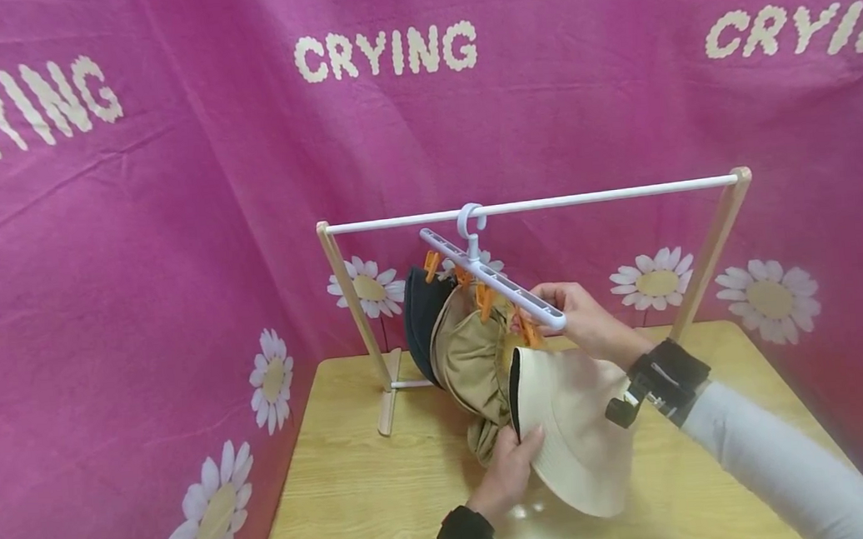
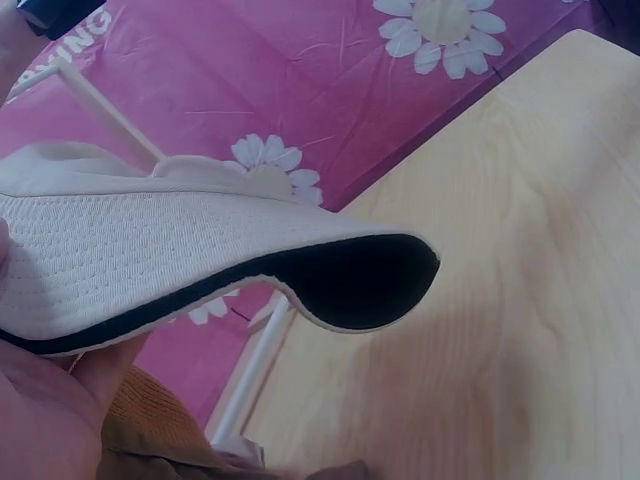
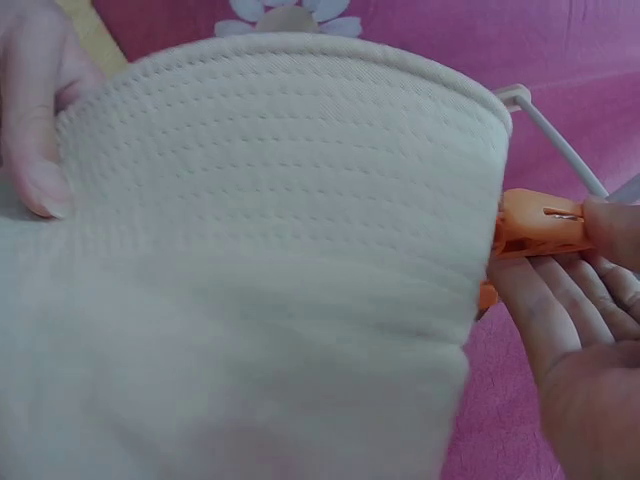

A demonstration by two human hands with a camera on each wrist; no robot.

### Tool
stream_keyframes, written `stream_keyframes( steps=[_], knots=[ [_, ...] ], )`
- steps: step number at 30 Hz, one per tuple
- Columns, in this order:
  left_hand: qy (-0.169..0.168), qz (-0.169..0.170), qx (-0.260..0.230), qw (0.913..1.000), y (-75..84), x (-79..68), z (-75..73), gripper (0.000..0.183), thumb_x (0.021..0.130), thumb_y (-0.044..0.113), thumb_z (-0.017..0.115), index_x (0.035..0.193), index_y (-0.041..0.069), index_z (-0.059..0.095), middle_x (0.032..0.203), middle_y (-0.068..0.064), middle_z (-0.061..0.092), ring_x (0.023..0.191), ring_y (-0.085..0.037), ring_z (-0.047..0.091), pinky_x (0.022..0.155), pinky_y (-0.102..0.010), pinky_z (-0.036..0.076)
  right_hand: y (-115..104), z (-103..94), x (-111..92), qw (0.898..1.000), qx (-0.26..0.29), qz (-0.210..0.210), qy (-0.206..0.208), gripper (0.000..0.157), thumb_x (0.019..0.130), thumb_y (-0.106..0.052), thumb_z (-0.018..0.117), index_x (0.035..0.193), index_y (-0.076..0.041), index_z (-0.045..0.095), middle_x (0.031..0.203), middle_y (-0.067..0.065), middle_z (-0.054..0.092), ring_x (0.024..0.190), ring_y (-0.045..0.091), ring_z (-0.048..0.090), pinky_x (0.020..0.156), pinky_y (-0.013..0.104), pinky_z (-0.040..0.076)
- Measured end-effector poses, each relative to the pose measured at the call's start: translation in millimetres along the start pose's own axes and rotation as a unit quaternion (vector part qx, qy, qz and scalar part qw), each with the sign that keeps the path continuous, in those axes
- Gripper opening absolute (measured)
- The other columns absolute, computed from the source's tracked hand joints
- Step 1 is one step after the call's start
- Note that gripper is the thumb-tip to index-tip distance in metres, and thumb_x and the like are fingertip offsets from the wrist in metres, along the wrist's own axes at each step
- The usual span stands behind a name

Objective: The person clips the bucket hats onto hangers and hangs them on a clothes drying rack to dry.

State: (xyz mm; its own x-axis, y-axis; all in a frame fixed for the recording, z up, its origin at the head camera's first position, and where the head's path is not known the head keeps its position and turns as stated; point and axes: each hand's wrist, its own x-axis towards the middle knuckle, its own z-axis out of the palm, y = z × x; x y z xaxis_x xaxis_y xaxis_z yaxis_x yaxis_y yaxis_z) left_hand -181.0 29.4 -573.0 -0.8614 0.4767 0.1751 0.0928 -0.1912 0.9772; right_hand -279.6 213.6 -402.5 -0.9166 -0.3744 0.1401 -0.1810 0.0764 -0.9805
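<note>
A cream bucket hat (image 1: 581,426) with a dark underside is pinched at its brim by my left hand (image 1: 507,469). My right hand (image 1: 589,321) squeezes an orange clip (image 3: 545,222) between thumb and fingers. In the right wrist view, that clip's tip meets the brim's edge. The clip belongs to the near end of a pale lilac hanger (image 1: 508,285), hooked on a white rail (image 1: 607,196). Farther along the hanger, a dark hat (image 1: 419,325) and khaki hats (image 1: 471,354) hang from more orange clips (image 1: 431,265), partly overlapping one another.
Wooden side posts (image 1: 709,258) hold up the rail, with a foot (image 1: 387,410) on the light wooden table (image 1: 364,483). Pink cloth (image 1: 579,125) with daisies and lettering surrounds the table at the back and sides.
</note>
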Motion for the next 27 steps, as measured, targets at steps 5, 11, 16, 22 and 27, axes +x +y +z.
stream_keyframes(
  steps=[5, 11, 16, 22, 27],
  knots=[
    [0.002, 0.002, 0.006, 1.0, 4.8, 7.4, -5.9, 0.036, 0.113, 0.022, 0.041, 0.137, 0.002, 0.06, 0.128, -0.016, 0.072, 0.118, -0.017, 0.069, 0.108, -0.028, 0.048, 0.1, 3.2, 0.5, 1.0, 0.029, -0.001, -0.001, 0.01, 0.094, 0.006, 0.066, 0.102, 0.0, 0.067, 0.09, -0.002, 0.075, 0.085, 0.009, 0.07, 0.077, 0.024, 0.059],
    [0.007, 0.012, 0.022, 0.9997, 7.3, 10.6, -10.2, 0.038, 0.113, 0.022, 0.042, 0.136, -0.002, 0.06, 0.125, -0.021, 0.072, 0.114, -0.016, 0.071, 0.105, -0.026, 0.049, 3.1, 6.8, -1.2, 0.998, 0.06, -0.002, -0.013, 0.012, 0.094, 0.008, 0.065, 0.103, -0.001, 0.063, 0.092, 0.002, 0.078, 0.085, 0.01, 0.073, 0.074, 0.021, 0.056],
    [0.004, 0.004, 0.016, 0.9999, 4.2, 10.2, -12.3, 0.039, 0.114, 0.024, 0.041, 0.137, -0.002, 0.059, 0.126, -0.021, 0.072, 0.116, -0.017, 0.07, 0.106, -0.026, 0.048, 7.5, 10.7, -2.7, 0.997, 0.07, -0.009, -0.02, 0.011, 0.098, 0.004, 0.064, 0.107, 0.002, 0.058, 0.096, 0.006, 0.078, 0.09, 0.013, 0.075, 0.082, 0.025, 0.059],
    [0.008, 0.0, 0.012, 0.9999, 2.6, 12.5, -14.5, 0.038, 0.114, 0.024, 0.04, 0.139, 0.0, 0.058, 0.129, -0.017, 0.071, 0.119, -0.018, 0.069, 0.108, -0.026, 0.047, 9.9, 13.0, -2.3, 0.997, 0.063, -0.026, -0.027, 0.016, 0.101, 0.001, 0.063, 0.113, 0.007, 0.055, 0.097, 0.005, 0.077, 0.094, 0.014, 0.075, 0.086, 0.026, 0.057],
    [0.018, -0.001, 0.01, 0.9998, 2.9, 15.9, -10.1, 0.038, 0.114, 0.022, 0.041, 0.134, -0.003, 0.061, 0.126, -0.019, 0.072, 0.115, -0.015, 0.069, 0.103, -0.026, 0.05, 11.1, 11.1, -1.7, 0.997, 0.06, -0.034, -0.019, 0.015, 0.103, 0.001, 0.06, 0.113, 0.009, 0.052, 0.099, 0.004, 0.077, 0.101, 0.015, 0.075, 0.084, 0.024, 0.053]
  ],
)
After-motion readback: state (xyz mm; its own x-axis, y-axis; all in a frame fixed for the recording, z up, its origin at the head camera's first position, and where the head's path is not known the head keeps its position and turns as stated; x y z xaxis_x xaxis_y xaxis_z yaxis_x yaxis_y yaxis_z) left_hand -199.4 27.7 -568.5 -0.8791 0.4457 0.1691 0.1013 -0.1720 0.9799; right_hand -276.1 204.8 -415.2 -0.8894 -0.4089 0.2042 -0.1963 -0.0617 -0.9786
